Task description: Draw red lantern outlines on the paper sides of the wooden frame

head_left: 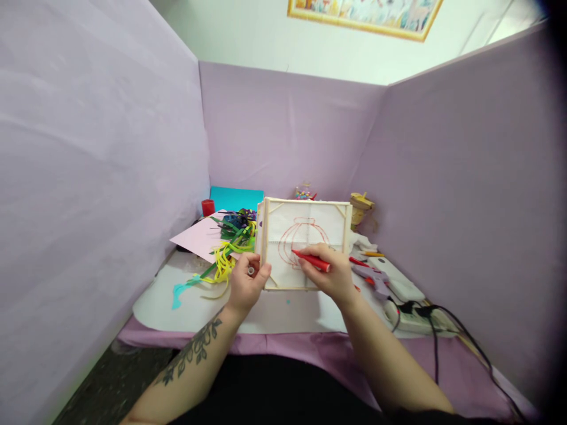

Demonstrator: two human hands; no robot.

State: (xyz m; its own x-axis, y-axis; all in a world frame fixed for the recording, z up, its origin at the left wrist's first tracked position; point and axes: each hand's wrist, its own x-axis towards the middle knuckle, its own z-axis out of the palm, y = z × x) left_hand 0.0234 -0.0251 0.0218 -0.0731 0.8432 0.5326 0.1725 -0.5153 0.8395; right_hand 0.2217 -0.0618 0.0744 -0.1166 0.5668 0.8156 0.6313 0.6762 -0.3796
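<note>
We grip the red marker (316, 261) in our R hand (334, 268), fingers pressed together round the barrel. Its long axis slants: tip points left & slightly far, butt end right & near. Tip sits at the sheet (281, 221), inside the left half of a red round drawing (305, 236) w/ curved ribs. Our L hand (247, 283) is clamped on the near-left edge of the wooden frame (266, 236); a small round-ended item (251, 271) also sits in its grasp, type unclear. We hold the frame up over the table, sheet side facing us, top bar running left to right; width & height look similar, so we can't tell a clear long axis.

Surface: white mat (208, 319) on lilac cloth (305, 342). Left side: yellow strips (224, 265), pink sheet (199, 239), & at the far edge a blue sheet (237, 199) next to a red cylinder (208, 206). Right side: glue gun (372, 276); nearer, power strip (419, 319) w/ black cables.

Room: lilac panels (287, 124) stand left, far & right; beyond, a gold-framed pic (367, 15) hangs on a pale wall.
</note>
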